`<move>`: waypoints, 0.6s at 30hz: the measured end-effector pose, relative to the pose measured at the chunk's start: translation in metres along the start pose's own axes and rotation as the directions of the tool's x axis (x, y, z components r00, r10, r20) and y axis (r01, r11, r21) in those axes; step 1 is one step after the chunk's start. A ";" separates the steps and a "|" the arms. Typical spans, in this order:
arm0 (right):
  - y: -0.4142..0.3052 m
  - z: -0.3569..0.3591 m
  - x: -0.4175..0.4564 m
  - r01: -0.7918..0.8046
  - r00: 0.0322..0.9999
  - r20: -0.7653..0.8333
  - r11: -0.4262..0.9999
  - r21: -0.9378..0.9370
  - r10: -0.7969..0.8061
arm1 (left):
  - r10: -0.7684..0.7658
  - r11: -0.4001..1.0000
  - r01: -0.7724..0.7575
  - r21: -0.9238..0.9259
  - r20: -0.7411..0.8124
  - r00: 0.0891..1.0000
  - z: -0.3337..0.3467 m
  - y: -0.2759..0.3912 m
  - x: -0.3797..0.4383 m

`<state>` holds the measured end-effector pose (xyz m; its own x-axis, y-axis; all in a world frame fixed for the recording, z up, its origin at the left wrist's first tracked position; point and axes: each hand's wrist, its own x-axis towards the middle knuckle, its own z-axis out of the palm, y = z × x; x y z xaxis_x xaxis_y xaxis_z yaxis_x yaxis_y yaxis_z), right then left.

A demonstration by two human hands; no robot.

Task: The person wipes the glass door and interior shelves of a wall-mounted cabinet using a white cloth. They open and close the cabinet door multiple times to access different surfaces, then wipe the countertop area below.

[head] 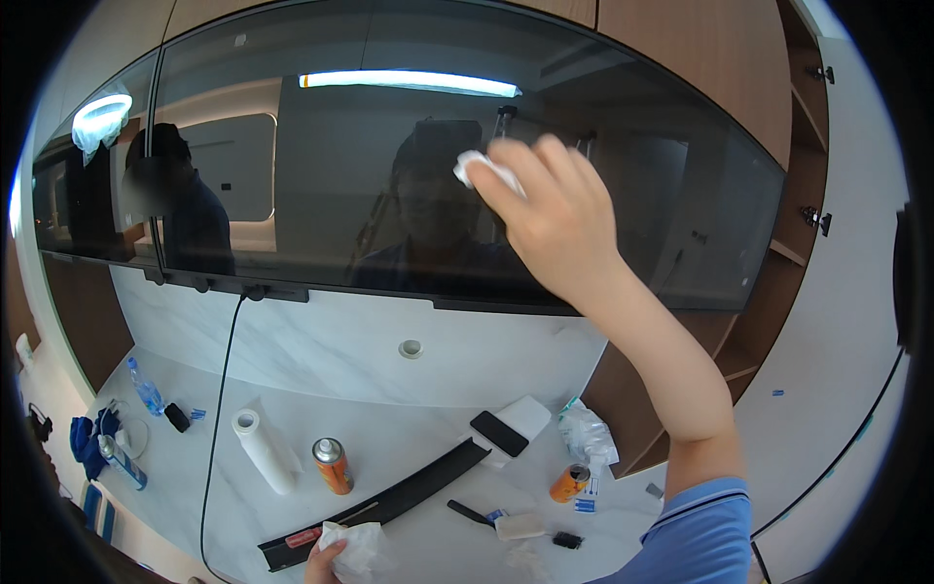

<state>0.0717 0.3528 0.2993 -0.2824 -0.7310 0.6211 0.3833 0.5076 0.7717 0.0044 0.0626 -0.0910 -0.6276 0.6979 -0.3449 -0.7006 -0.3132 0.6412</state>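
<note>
My right hand [558, 212] is raised in front of a glossy dark glass panel [328, 175] and grips a wad of white tissue [478, 169] near the glass; whether the wad touches it I cannot tell. Low in the view, my left hand [325, 563] holds a crumpled white tissue [357, 549]. Beside that hand, a long black trim strip [416, 485] lies on the marble-look counter, with a red-handled tool [303, 538] on its lower end. The panel reflects a lit tube, a ring light and people.
On the counter [408, 398] stand an orange spray can [333, 466], a paper roll [264, 452], an orange drink can [569, 483] and a plastic bottle [146, 388]. A smartphone [500, 433], a brush [471, 512] and a plastic bag [586, 434] lie there. A black cable [217, 409] hangs at left.
</note>
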 end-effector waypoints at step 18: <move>0.000 -0.012 0.002 -0.201 0.976 0.097 0.978 0.055 0.195 | 0.024 1.000 -0.025 -0.007 -0.093 0.995 0.008 0.000 -0.032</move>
<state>0.0816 0.3459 0.2988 -0.2864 -0.5705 0.7698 0.3834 0.6681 0.6377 0.0274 0.0452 -0.0738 -0.6729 0.6276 -0.3916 -0.6874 -0.3348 0.6445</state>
